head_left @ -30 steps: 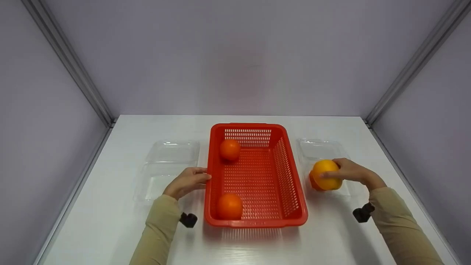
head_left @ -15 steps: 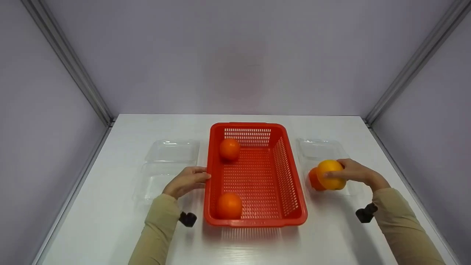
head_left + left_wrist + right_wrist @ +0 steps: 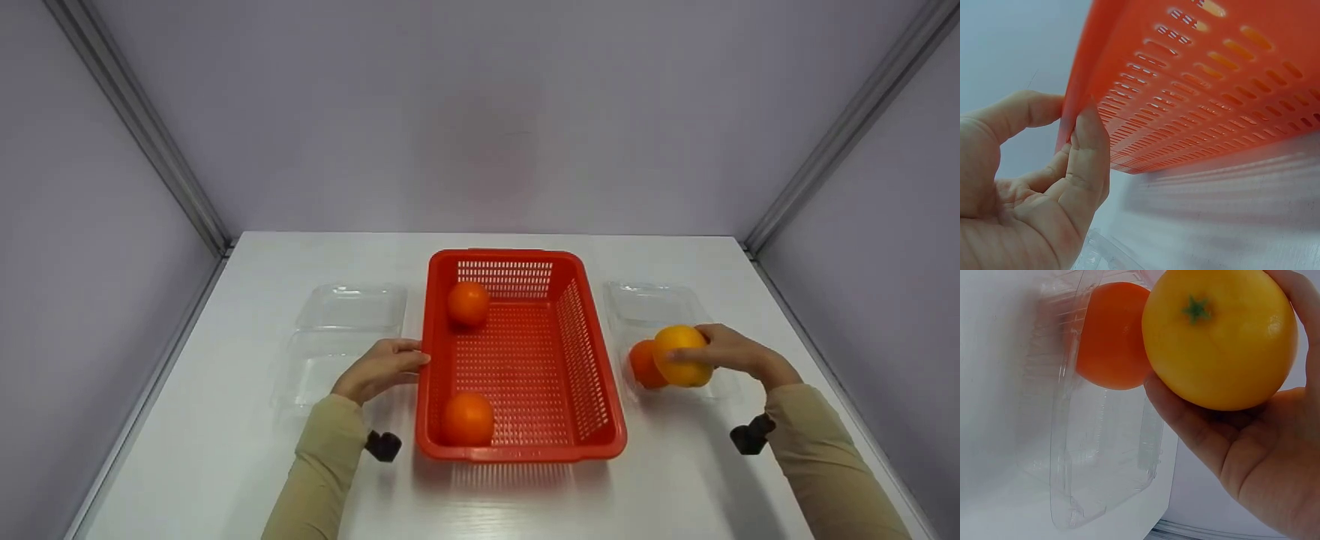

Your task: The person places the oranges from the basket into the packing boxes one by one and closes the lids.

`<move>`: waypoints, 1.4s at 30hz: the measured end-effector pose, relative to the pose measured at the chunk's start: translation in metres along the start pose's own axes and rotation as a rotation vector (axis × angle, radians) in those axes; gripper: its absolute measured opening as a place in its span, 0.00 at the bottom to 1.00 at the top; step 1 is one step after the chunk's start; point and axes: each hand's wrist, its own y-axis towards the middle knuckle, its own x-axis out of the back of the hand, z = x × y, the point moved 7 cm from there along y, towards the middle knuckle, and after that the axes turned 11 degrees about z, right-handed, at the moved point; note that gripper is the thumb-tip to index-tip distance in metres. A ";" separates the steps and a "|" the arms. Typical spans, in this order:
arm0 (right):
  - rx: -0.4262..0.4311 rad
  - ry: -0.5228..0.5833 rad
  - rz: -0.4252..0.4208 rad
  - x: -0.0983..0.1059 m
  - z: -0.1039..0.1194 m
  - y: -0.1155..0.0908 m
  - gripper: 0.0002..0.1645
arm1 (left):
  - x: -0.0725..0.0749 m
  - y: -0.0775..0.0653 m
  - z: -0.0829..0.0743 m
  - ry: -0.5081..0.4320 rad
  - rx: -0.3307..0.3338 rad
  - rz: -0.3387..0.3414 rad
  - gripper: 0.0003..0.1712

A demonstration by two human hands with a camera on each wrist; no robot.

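The left hand (image 3: 381, 369) pinches the left rim of a red slotted plastic basket (image 3: 525, 454), thumb on one side of the rim and fingers on the other in the left wrist view. Two orange fruits lie in the basket along its left side, one far (image 3: 469, 304) and one near (image 3: 468, 418). At the right, the right hand (image 3: 733, 352) grips a yellow orange (image 3: 1219, 343) with a green star-shaped stem mark. It is held up over a clear plastic clamshell box (image 3: 652, 304), in which a deeper-orange fruit (image 3: 1114, 337) sits.
A second clear clamshell box (image 3: 349, 309) lies opened flat left of the basket, partly behind the left hand. Pale walls (image 3: 480, 120) enclose the white table (image 3: 510, 510) at the back and both sides.
The right hand has shifted slightly rightward with the yellow orange, uncovering more of the deeper-orange fruit in the box. The left hand and basket stay in place.
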 end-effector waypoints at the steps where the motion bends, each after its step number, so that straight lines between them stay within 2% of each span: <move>1: 0.000 0.002 -0.001 0.000 0.000 0.000 0.39 | 0.000 0.000 0.000 0.000 -0.001 0.000 0.28; 9: 0.039 0.029 0.007 0.001 -0.001 -0.003 0.36 | -0.001 0.000 0.000 -0.008 -0.019 0.031 0.29; 22: 0.030 0.047 -0.004 0.004 -0.012 -0.007 0.37 | -0.001 0.000 -0.002 -0.009 -0.027 0.027 0.28; 30: -0.003 0.034 -0.019 0.006 -0.018 -0.006 0.37 | -0.002 -0.002 -0.005 0.032 -0.069 0.079 0.28; 34: -0.013 0.029 -0.029 0.007 -0.021 -0.008 0.38 | -0.002 -0.002 -0.006 0.068 -0.061 0.055 0.27; 42: -0.037 -0.002 -0.072 0.013 -0.031 -0.010 0.39 | -0.003 -0.003 -0.007 0.064 -0.082 0.038 0.25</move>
